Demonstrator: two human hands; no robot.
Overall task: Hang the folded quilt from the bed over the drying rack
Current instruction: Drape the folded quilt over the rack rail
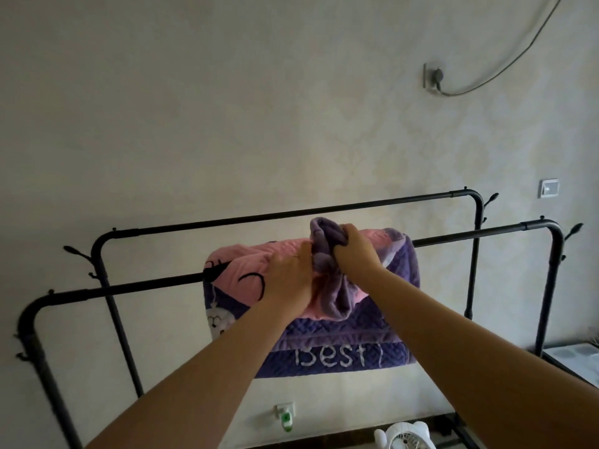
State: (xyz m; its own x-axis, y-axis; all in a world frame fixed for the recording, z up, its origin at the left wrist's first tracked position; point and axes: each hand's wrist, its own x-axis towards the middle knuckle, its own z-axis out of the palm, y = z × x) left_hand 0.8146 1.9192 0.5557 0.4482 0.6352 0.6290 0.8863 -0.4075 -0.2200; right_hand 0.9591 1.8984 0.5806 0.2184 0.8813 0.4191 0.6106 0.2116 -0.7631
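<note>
A pink and purple quilt, still folded, lies over the near bar of the black drying rack; white letters show on its hanging front. My right hand grips a bunched purple fold at the top of the quilt. Just left of it, my left hand rests flat on the pink top, fingers straight and pointing toward the fold. The rack's far bar runs behind the quilt and carries nothing.
The rack stands close to a pale wall with a socket and cable and a switch. A white fan sits on the floor below. A low wall plug-in is under the quilt. A white surface lies at right.
</note>
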